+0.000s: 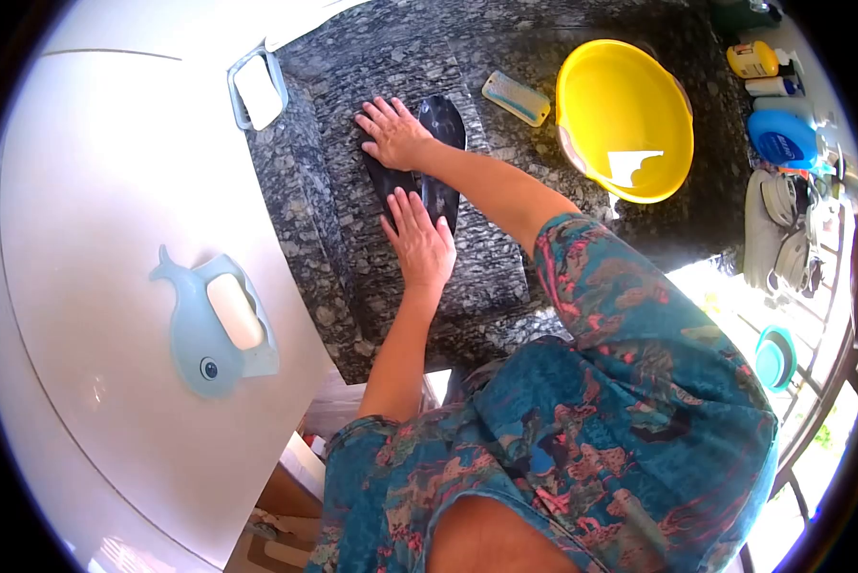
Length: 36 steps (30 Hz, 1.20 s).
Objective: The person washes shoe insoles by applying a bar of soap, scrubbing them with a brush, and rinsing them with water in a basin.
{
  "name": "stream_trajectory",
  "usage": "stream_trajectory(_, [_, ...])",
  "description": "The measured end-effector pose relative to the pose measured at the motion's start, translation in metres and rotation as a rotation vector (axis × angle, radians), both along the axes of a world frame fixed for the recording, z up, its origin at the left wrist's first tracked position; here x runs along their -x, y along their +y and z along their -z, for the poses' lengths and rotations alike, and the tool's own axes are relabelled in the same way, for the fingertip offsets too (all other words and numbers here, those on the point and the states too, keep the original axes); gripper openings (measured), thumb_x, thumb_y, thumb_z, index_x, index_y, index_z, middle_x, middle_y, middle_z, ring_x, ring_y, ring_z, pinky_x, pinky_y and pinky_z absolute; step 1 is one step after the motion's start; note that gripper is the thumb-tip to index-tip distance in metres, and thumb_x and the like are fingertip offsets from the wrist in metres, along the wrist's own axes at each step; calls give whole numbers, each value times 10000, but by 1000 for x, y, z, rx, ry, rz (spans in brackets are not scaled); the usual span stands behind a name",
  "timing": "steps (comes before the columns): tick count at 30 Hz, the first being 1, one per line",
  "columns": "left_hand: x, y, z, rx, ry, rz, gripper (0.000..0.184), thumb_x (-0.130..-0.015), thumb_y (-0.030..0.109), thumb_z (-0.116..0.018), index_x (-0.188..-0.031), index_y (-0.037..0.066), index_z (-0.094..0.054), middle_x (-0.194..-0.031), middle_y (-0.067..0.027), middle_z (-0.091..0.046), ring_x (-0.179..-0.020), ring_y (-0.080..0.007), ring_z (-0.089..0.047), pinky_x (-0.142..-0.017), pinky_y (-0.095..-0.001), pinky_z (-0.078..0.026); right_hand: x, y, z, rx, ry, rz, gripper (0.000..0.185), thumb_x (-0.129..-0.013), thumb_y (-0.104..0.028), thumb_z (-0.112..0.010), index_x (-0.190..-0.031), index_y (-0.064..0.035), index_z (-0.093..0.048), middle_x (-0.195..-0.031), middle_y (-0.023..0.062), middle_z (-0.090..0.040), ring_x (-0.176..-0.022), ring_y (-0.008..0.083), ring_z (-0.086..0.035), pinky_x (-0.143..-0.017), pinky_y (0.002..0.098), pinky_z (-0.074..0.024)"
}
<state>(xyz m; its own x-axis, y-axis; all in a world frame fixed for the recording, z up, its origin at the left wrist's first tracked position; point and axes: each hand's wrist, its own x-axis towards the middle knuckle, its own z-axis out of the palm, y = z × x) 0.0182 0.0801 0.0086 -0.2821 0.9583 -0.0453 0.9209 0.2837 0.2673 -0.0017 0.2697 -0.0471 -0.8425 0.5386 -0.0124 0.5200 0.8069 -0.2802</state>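
Two dark, glossy insoles lie side by side on the ribbed granite washboard point(486, 248). My right hand point(393, 136) rests flat across the upper part of the left insole point(387, 180), its fingers spread. Lower down, my left hand point(419, 246) lies with outstretched fingers over the same insole's other end. The right insole point(442, 119) shows at its rounded top, and my right wrist crosses over it. Both hands cover much of the left insole.
A yellow basin point(629, 105) and a scrubbing brush point(517, 98) sit to the right. Soap bars lie in a whale-shaped dish point(195, 329) and a grey-blue dish point(236, 100) on the left. Bottles point(782, 138) and shoes point(782, 224) line the far right.
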Motion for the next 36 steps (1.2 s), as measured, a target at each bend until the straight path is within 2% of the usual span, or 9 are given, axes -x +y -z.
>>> stream_trajectory(5, [-2,1,0,29,-19,18,634,-914,281,-512,-1400,-84,-333,-1522,-262,-253,-1433,-397,-199,-1142,-588,-130,-49,-17,-11,203,66,-358,579,-964,-386,-436,-1445,-69,-375,-1537,119,-311,-1442,292,-235,-1166,473,-180])
stream_trajectory(11, [-5,3,-9,16,40,-101,666,-909,325,-527,-1398,-85,-338,-1519,-268,-248,-1437,-396,-186,-1143,-587,-115,-11,5,4,-50,54,35,584,-969,-415,-432,-1436,-67,-385,-1532,113,-315,-1443,278,-228,-1160,497,-183])
stream_trajectory(18, [-8,2,-3,52,47,-161,727,-930,382,-485,-1416,-123,-292,-1519,-290,-229,-1444,-409,-145,-1148,-565,-134,-108,-27,-42,190,50,-378,516,-982,-386,-421,-1448,-166,-386,-1526,122,-315,-1440,332,-213,-1159,545,-166])
stream_trajectory(19, [-8,3,-2,69,46,-161,732,-929,387,-483,-1419,-121,-289,-1524,-289,-218,-1446,-409,-140,-1150,-564,-130,-106,-14,-29,-109,129,-298,505,-979,-363,-429,-1462,-230,-365,-1527,111,-314,-1439,296,-228,-1152,555,-160])
stream_trajectory(22, [-9,4,-3,89,67,-163,738,-929,400,-473,-1419,-122,-294,-1533,-289,-197,-1447,-413,-134,-1155,-554,-125,-84,15,-15,-105,56,255,494,-955,-355,-463,-1409,-164,-431,-1507,139,-342,-1420,328,-255,-1124,572,-197])
stream_trajectory(26, [-9,3,3,24,48,-173,704,-935,368,-478,-1395,-140,-318,-1513,-315,-220,-1433,-436,-154,-1152,-548,-137,-89,-54,-23,-50,-4,154,540,-953,-383,-445,-1366,-36,-465,-1503,144,-350,-1429,325,-241,-1133,560,-186])
stream_trajectory(29, [-9,1,9,4,52,-158,701,-937,365,-472,-1396,-142,-316,-1511,-318,-220,-1433,-440,-152,-1152,-547,-135,-117,-77,-38,83,6,-122,536,-966,-360,-419,-1415,-68,-427,-1521,119,-333,-1444,289,-227,-1149,541,-168])
stream_trajectory(32, [-11,4,3,12,57,-173,701,-939,368,-464,-1397,-141,-316,-1513,-310,-228,-1440,-426,-148,-1153,-545,-134,-108,-28,-12,-149,54,73,553,-981,-380,-405,-1472,-134,-341,-1530,112,-323,-1443,287,-232,-1152,536,-161])
stream_trajectory(36, [-12,4,1,45,17,-130,717,-913,350,-517,-1411,-121,-307,-1508,-308,-240,-1429,-427,-180,-1150,-546,-145,-69,-19,-8,84,115,252,571,-1003,-411,-339,-1483,-104,-298,-1540,145,-290,-1443,304,-219,-1166,512,-151])
